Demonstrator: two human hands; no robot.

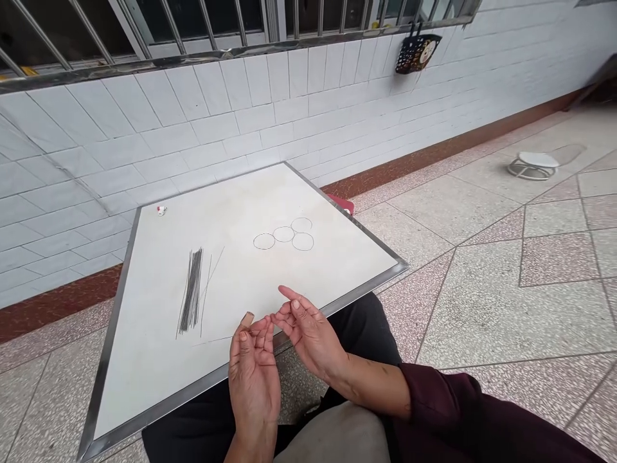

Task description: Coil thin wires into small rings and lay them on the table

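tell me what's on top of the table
A bundle of thin dark strands, loose strands beside it, four thin rings and a small white-and-red object. Whatever the hands cover is hidden.

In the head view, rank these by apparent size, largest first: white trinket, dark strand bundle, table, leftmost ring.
1. Table
2. Dark strand bundle
3. Leftmost ring, judged by its whole outline
4. White trinket
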